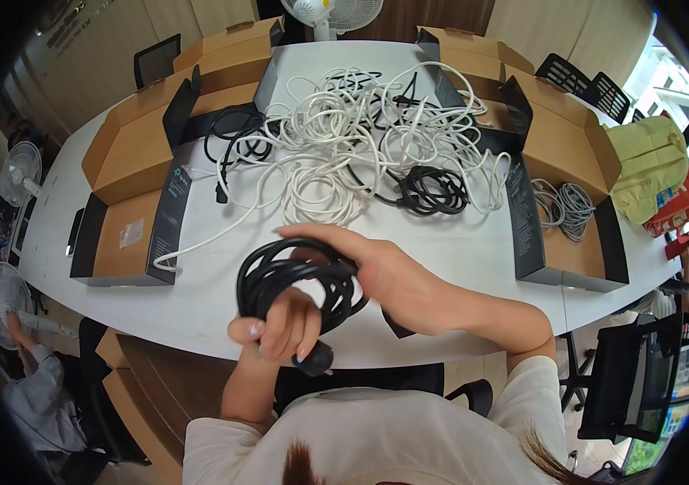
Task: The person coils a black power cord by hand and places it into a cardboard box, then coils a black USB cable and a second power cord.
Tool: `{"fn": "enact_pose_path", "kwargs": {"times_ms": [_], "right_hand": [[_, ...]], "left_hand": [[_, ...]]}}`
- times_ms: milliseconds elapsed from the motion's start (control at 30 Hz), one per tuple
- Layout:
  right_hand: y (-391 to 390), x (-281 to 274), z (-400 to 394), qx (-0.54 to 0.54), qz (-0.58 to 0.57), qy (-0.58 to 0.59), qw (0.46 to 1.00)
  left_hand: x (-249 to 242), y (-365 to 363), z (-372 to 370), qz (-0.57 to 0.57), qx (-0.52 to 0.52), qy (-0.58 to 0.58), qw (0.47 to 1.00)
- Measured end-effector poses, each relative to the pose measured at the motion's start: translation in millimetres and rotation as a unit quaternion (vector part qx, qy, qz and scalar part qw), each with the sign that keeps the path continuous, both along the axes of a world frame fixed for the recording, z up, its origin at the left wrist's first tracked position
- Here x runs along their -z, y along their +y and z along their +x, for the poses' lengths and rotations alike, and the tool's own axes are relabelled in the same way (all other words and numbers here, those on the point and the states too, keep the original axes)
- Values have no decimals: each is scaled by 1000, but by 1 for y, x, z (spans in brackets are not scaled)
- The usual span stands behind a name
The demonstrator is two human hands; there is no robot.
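Note:
A black power cable (257, 283), wound into a loose coil, is held up in front of me over the near edge of the table. My left hand (284, 325) is closed around the lower part of the coil. The cable's black plug (314, 358) hangs just below those fingers. From the other side, my right hand (377, 263) grips the coil, one finger along its top and the others partly hidden behind the loops. Beyond my hands lies a tangled heap of white cables (336, 121), with another black coiled cable (433, 191) at its near side.
Open cardboard boxes stand on both sides of the white table (223, 323): one at left (130, 230) holds a small clear packet, one at right (567, 234) a grey coiled cable (567, 212). A yellow bag (648, 166) lies far right. Another person (41, 396) sits at lower left.

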State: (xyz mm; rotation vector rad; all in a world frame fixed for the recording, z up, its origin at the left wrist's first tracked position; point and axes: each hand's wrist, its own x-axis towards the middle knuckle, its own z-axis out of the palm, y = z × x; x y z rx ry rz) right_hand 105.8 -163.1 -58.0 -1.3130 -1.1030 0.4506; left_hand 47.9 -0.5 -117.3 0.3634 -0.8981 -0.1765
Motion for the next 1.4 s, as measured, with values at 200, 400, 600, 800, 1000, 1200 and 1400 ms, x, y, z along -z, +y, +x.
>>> {"fn": "enact_pose_path", "kwargs": {"times_ms": [200,400,600,800,1000,1200,1400], "right_hand": [[2,-4,5,127,-97,-126,979],[13,8,6,212,-153,-236,936],[25,28,9,129,-67,-195,970],[28,49,13,23,-61,-119,991],[35,46,18,49,-115,-114,986],[48,67,17,-11,-304,-330,894],[50,81,14,-39,-363,-396,843]], "left_hand": [[30,-12,0,57,-217,170,960],[8,-4,3,307,-468,176,810],[-6,23,-14,430,-636,29,640],[-32,77,-32,336,-671,195,631],[-47,199,-33,273,-828,196,449],[-36,258,-40,266,-859,186,395],[-39,325,-39,291,-844,219,393]]}}
